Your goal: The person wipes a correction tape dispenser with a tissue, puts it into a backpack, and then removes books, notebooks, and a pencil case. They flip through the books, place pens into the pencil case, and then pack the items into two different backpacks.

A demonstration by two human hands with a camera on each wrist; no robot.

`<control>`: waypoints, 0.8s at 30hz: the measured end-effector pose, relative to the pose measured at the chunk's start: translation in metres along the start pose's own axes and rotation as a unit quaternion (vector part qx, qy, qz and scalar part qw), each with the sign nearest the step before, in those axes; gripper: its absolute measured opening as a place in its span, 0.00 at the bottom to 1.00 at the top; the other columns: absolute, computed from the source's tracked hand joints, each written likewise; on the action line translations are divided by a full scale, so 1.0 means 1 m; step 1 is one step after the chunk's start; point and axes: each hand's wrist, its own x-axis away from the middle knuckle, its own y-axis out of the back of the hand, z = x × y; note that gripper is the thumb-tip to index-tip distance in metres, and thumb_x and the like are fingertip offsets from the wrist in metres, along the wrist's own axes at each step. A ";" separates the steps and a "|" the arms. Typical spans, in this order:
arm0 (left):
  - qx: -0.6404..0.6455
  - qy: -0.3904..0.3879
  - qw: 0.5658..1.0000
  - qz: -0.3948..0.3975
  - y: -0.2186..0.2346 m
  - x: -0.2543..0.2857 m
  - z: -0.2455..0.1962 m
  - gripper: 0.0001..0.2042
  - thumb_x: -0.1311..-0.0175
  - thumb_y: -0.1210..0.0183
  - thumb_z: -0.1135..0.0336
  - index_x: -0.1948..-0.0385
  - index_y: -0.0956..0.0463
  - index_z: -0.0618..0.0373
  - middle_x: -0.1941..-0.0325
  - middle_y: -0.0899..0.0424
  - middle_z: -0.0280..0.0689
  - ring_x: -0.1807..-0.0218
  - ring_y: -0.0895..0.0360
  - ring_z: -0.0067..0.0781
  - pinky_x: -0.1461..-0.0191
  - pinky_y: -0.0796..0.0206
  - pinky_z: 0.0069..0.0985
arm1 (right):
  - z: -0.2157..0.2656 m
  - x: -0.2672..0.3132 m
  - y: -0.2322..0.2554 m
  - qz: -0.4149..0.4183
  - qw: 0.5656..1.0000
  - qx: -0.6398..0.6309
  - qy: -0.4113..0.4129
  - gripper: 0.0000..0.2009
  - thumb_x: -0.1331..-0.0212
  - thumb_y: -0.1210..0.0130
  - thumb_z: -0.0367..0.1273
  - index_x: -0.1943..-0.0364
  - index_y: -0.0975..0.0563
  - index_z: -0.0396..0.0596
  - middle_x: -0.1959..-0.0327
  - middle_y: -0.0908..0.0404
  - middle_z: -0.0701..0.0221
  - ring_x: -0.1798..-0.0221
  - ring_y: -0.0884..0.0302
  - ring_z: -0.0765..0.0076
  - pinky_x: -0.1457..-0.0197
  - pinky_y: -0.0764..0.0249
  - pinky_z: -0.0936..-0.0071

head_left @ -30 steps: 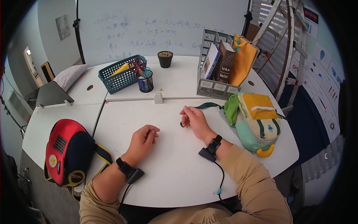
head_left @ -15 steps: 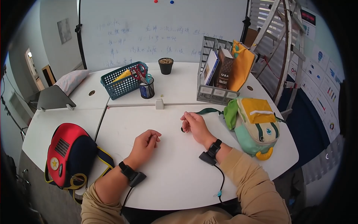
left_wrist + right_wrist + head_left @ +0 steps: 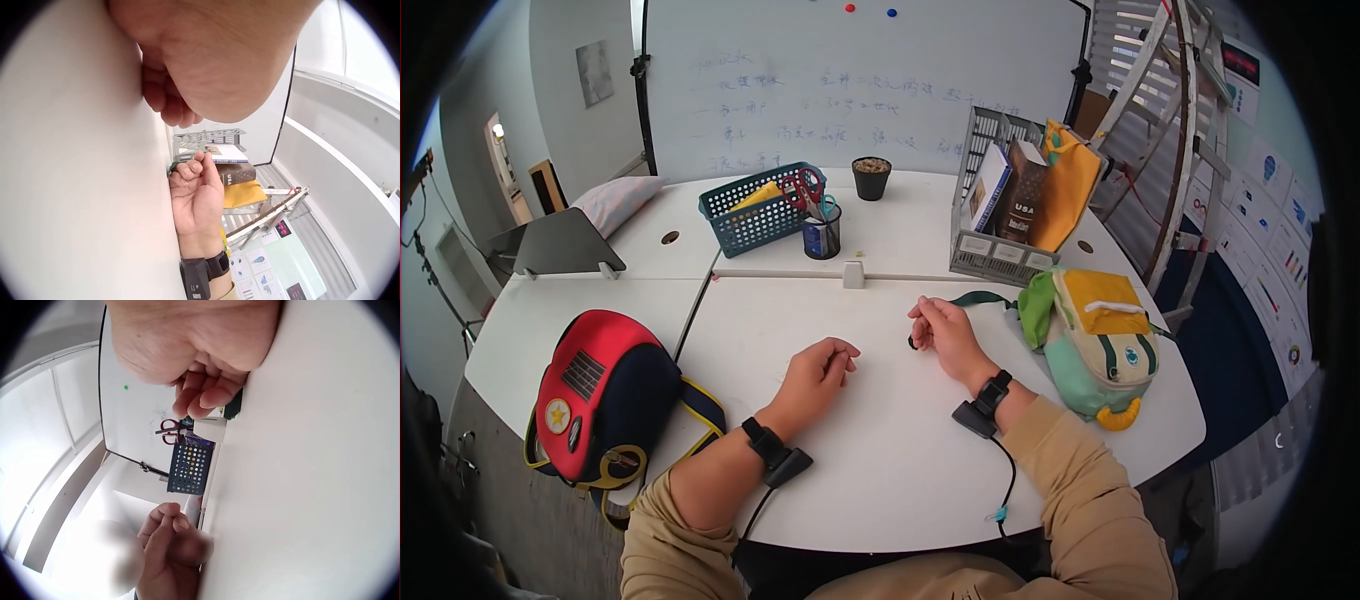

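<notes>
Backpack [image 3: 1100,340] in green, cream and yellow, lying just inside the tabletop's [image 3: 880,450] right edge, and its dark green strap [image 3: 980,298] runs left towards the right hand [image 3: 950,335]. That hand rests with fingers loosely curled, narrow, no grip showing; whether it touches the strap, I can't tell. Further left of the backpack comes the left hand [image 3: 808,385], fingers bent inward, nothing seen in its grasp. So, 2 hands apart, white surface between them and running down to the near edge!

Far left of the backpack, the red and navy bag [image 3: 605,400] sits at the edge, its lower part reaching over.

Containers next! Behind the backpack, the grey rack [image 3: 1000,262] carries 2 books [image 3: 1022,190] and an orange folder [image 3: 1068,190]. Left and farther back, the mesh cup [image 3: 821,238] has red-handled scissors [image 3: 805,188], right beside the teal basket [image 3: 750,232] with something yellow [image 3: 758,195] inside, and the black pot [image 3: 871,184] holds pebble-like bits.
</notes>
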 end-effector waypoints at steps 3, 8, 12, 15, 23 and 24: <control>-0.009 0.005 1.000 -0.002 -0.001 0.003 -0.003 0.10 0.08 0.47 0.71 0.44 0.15 0.62 0.58 0.12 0.31 0.61 0.19 0.19 0.54 0.22 0.22 | -0.001 0.001 -0.001 0.005 1.000 0.008 -0.002 0.19 0.08 0.46 0.46 0.53 0.18 0.46 0.70 0.16 0.75 0.68 0.19 0.77 0.60 0.23 0.76; -0.027 -0.008 1.000 -0.008 -0.002 0.005 -0.005 0.10 0.09 0.46 0.70 0.45 0.15 0.62 0.59 0.11 0.35 0.63 0.17 0.23 0.55 0.21 0.26 | 0.001 0.001 -0.004 0.014 1.000 0.011 0.006 0.18 0.08 0.47 0.46 0.53 0.18 0.46 0.70 0.16 0.75 0.68 0.20 0.78 0.61 0.24 0.76; -0.017 -0.008 1.000 -0.010 -0.001 0.003 -0.001 0.10 0.09 0.46 0.70 0.45 0.15 0.63 0.59 0.11 0.35 0.63 0.17 0.23 0.55 0.21 0.26 | 0.002 0.000 -0.003 0.009 1.000 0.012 0.009 0.19 0.08 0.47 0.46 0.53 0.18 0.45 0.70 0.16 0.74 0.69 0.20 0.77 0.62 0.25 0.75; -0.013 -0.015 1.000 -0.010 -0.004 0.006 0.001 0.10 0.09 0.46 0.70 0.45 0.15 0.63 0.59 0.11 0.35 0.62 0.17 0.23 0.54 0.21 0.26 | 0.002 0.002 -0.003 0.008 1.000 0.020 0.008 0.19 0.08 0.47 0.46 0.53 0.18 0.46 0.70 0.16 0.74 0.69 0.20 0.77 0.62 0.25 0.76; -0.020 0.003 1.000 0.002 -0.001 0.006 -0.005 0.11 0.08 0.48 0.71 0.44 0.15 0.63 0.58 0.13 0.33 0.60 0.19 0.20 0.52 0.22 0.23 | 0.002 0.001 -0.003 0.015 1.000 0.023 0.008 0.19 0.08 0.47 0.46 0.53 0.18 0.46 0.70 0.16 0.74 0.68 0.20 0.77 0.61 0.25 0.76; -0.021 0.003 1.000 0.002 -0.002 0.006 -0.005 0.11 0.08 0.48 0.71 0.44 0.15 0.62 0.58 0.13 0.33 0.60 0.19 0.20 0.52 0.22 0.23 | 0.002 0.001 -0.003 0.014 1.000 0.021 0.005 0.19 0.08 0.47 0.46 0.53 0.18 0.46 0.70 0.16 0.74 0.68 0.21 0.77 0.61 0.25 0.76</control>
